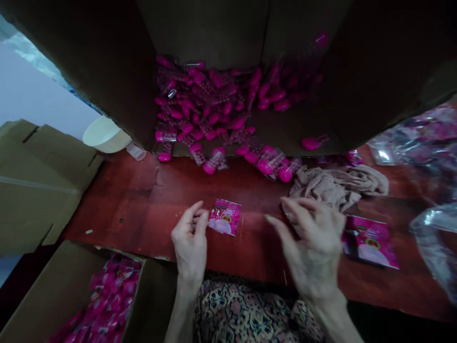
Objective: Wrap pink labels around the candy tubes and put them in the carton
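Note:
My left hand (190, 238) pinches the left edge of a small pink printed card packet (224, 217) just above the red wooden tabletop (143, 200). My right hand (310, 243) is open with its fingers spread, and its fingertips are at the edge of a crumpled beige cloth (332, 188). A second pink printed packet (369, 241) lies flat to the right of that hand. Ahead, a heap of magenta items in clear plastic sleeves (203, 105) fills a cardboard box, with several spilling onto the table's far edge.
A cardboard carton (60, 295) below the table's near left edge holds many pink packets (110, 295). Clear plastic bags (410, 138) lie at the right. A cardboard flap (39, 181) stands at the left, near a white round container (105, 135). Patterned fabric (243, 309) lies below the hands.

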Demonstrator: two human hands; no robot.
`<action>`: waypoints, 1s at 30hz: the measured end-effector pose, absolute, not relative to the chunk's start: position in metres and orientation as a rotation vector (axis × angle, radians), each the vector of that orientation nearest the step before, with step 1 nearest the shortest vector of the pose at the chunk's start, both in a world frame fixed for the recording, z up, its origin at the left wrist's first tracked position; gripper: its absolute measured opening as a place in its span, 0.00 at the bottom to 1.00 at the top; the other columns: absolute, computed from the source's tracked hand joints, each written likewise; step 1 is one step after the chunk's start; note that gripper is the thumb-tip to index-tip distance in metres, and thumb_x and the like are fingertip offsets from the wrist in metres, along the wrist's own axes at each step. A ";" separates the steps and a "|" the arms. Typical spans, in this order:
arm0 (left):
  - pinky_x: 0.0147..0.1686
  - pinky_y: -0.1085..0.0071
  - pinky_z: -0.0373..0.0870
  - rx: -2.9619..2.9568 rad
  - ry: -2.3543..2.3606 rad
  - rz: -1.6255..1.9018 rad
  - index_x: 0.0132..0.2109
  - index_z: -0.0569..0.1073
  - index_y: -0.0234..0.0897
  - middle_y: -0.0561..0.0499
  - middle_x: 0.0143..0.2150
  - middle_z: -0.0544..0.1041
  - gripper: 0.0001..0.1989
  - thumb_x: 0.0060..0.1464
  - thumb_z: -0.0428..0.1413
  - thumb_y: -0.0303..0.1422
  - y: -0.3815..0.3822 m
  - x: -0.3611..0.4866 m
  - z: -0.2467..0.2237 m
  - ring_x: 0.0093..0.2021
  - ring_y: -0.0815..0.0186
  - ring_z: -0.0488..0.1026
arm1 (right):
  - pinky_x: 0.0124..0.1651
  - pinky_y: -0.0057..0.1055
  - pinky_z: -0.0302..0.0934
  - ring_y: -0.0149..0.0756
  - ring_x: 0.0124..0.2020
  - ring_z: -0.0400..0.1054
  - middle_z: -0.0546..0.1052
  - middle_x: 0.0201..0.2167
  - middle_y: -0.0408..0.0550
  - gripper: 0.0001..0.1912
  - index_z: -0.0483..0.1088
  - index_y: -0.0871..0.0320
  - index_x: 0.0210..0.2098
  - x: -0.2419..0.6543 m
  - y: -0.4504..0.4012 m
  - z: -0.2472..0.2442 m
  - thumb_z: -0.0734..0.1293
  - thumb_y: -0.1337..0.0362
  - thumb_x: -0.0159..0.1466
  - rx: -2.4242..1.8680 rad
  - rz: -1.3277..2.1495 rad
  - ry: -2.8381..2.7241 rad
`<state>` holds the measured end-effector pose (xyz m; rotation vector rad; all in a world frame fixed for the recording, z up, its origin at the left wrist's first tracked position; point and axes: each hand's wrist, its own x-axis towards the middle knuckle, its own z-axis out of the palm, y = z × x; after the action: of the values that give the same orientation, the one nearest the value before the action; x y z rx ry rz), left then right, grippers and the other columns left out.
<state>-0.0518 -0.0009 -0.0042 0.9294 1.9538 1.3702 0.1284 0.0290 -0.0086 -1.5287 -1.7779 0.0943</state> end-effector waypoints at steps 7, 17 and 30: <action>0.31 0.71 0.68 0.874 1.945 1.325 0.41 0.74 0.32 0.48 0.31 0.75 0.13 0.49 0.56 0.35 -0.005 -0.071 -0.016 0.29 0.67 0.72 | 0.38 0.37 0.54 0.42 0.36 0.58 0.72 0.32 0.49 0.06 0.74 0.56 0.32 0.063 0.025 -0.021 0.71 0.65 0.54 -1.485 0.464 -2.059; 0.26 0.74 0.63 1.004 1.920 1.325 0.33 0.76 0.35 0.51 0.25 0.73 0.12 0.52 0.53 0.39 -0.007 -0.074 -0.020 0.25 0.68 0.69 | 0.34 0.35 0.53 0.39 0.32 0.58 0.71 0.27 0.48 0.03 0.76 0.57 0.30 0.066 0.028 -0.032 0.69 0.69 0.57 -1.289 0.356 -1.925; 0.34 0.75 0.69 0.376 1.294 1.518 0.32 0.79 0.35 0.51 0.26 0.79 0.06 0.41 0.63 0.29 -0.003 -0.053 0.008 0.28 0.70 0.72 | 0.45 0.36 0.63 0.38 0.43 0.66 0.71 0.43 0.48 0.25 0.66 0.54 0.51 0.064 0.007 -0.011 0.72 0.64 0.54 -1.132 1.007 -1.520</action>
<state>-0.0528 -0.0030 0.0078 0.3762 1.2936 1.5184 0.0636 0.0070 -0.0111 -1.1321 -1.5201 1.0066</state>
